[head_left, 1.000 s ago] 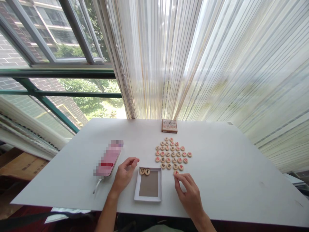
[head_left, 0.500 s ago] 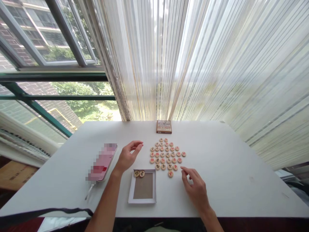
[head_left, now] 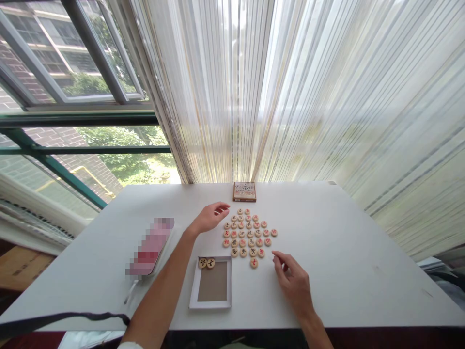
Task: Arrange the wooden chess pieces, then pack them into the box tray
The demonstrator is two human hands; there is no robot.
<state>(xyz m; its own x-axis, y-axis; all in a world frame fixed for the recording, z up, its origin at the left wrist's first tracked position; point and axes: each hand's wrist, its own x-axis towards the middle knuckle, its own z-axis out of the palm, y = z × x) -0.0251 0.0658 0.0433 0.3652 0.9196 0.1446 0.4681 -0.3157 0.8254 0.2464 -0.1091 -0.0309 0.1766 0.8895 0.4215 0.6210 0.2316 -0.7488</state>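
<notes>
Several round wooden Chinese chess pieces (head_left: 250,233) with red or black characters lie face up in rough rows on the white table. My left hand (head_left: 212,216) hovers at the upper left of these rows, fingers loosely bent and apart, with nothing visible in it. To the right of the lowest pieces is my right hand (head_left: 293,278), its index finger stretched out and nothing seen in its grasp. A shallow white box tray (head_left: 228,286) sits below my left forearm's right side. Two black-marked chess pieces (head_left: 207,262) lie side by side in its top left corner.
A printed chess box lid (head_left: 244,192) lies beyond the pieces, near the curtain (head_left: 290,121). At the left, a pink blurred phone-like thing (head_left: 152,247) with a white cable rests on the white table (head_left: 345,252). An open window (head_left: 87,72) is behind it.
My left hand has moved right and away from me, closer to the upper pieces. My right hand stays almost where it was. The pieces in the tray have not moved.
</notes>
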